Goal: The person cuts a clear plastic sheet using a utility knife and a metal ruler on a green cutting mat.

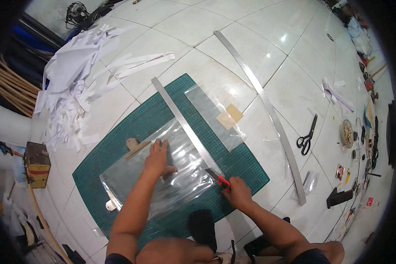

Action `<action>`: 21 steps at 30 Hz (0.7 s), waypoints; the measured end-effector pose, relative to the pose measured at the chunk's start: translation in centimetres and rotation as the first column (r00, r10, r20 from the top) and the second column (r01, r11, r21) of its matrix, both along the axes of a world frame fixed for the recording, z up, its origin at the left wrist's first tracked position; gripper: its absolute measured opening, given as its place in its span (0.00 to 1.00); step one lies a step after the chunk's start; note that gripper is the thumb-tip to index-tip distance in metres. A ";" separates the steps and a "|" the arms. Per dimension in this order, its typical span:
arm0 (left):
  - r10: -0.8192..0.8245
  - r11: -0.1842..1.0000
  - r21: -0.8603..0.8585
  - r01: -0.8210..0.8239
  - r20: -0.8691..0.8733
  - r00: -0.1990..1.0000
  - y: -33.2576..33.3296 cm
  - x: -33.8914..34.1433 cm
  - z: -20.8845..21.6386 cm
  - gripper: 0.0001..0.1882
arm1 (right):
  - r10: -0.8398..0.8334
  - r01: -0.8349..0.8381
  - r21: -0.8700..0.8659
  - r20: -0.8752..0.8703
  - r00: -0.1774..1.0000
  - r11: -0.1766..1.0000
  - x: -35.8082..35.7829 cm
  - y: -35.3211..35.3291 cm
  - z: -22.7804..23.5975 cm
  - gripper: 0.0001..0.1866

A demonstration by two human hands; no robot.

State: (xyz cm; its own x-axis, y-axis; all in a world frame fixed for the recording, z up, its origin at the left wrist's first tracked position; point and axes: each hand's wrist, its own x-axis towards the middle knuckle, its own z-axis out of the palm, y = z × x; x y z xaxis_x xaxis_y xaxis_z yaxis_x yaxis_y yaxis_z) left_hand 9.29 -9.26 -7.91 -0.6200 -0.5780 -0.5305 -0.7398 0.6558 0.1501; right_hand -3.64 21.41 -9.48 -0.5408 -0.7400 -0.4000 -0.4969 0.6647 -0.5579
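I take the green cutting mat (132, 132) on the tiled floor (268, 48) as my reference. The clear plastic sheet (163, 176) lies flat across the mat's middle, with a steel ruler (185, 125) laid diagonally over its right edge. My right hand (238, 192) sits at the near end of the ruler, fingers closed around a red utility knife (219, 179) whose blade meets the sheet beside the ruler. My left hand (157, 157) rests open and flat on the sheet, left of the ruler, gripping nothing.

Risks, as I judge them:

1. The left hand presses the sheet, not the ruler. The ruler may pivot under blade pressure, and the cut would wander.
2. The glossy sheet may slide or buckle on the mat, snagging the blade.
3. If the blade climbs the ruler edge, it could run toward the left hand.

A second clear piece (215, 119) with a tan card (229, 116) lies on the mat's far-right corner, beyond the ruler; it may catch the ruler's far end. Right of the mat lie a longer metal strip (268, 110) and black scissors (308, 136). Left of the mat lies a heap of white paper offcuts (75, 75).
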 end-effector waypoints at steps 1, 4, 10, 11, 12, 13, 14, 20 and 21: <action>0.005 1.000 -0.008 -0.005 0.004 1.000 -0.2 0.4 -0.3 0.67 | -0.010 0.011 -0.002 0.021 1.000 1.000 0.1 -0.2 0.0 0.20; 0.004 1.000 0.014 -0.003 -0.068 0.998 0.0 0.1 -0.2 0.70 | 0.006 -0.006 0.002 0.011 1.000 1.000 0.3 -0.2 0.3 0.20; -0.012 1.000 0.005 0.013 -0.032 0.999 -0.2 0.5 -0.6 0.70 | 0.077 -0.079 0.024 0.075 0.994 0.997 4.1 0.4 -0.1 0.22; -0.008 1.000 0.006 0.008 -0.076 0.997 -0.4 0.8 -1.1 0.68 | 0.071 -0.069 -0.023 0.090 0.993 0.997 5.0 0.7 -0.1 0.22; -0.005 1.000 0.010 0.006 -0.118 0.993 -0.5 1.0 -1.3 0.65 | 0.066 -0.064 -0.021 0.089 0.994 0.998 5.8 0.9 -0.3 0.22; -0.011 1.000 0.012 0.012 -0.119 0.993 -0.5 1.2 -1.5 0.65 | 0.070 -0.068 -0.017 0.120 0.990 0.998 6.5 1.1 -0.5 0.22; -0.005 1.000 0.006 0.006 -0.149 0.989 -0.5 1.2 -1.7 0.63 | 0.071 -0.070 -0.013 0.150 0.986 0.997 7.0 1.1 -0.6 0.22; -0.002 1.000 -0.025 -0.002 -0.172 0.985 -0.2 1.5 -2.0 0.57 | 0.014 -0.015 0.006 0.174 0.985 1.000 4.1 0.4 0.1 0.23; 0.008 0.999 -0.041 -0.015 -0.171 0.985 -0.2 1.8 -1.6 0.59 | -0.034 0.033 0.012 0.155 0.987 0.999 2.7 0.1 0.4 0.24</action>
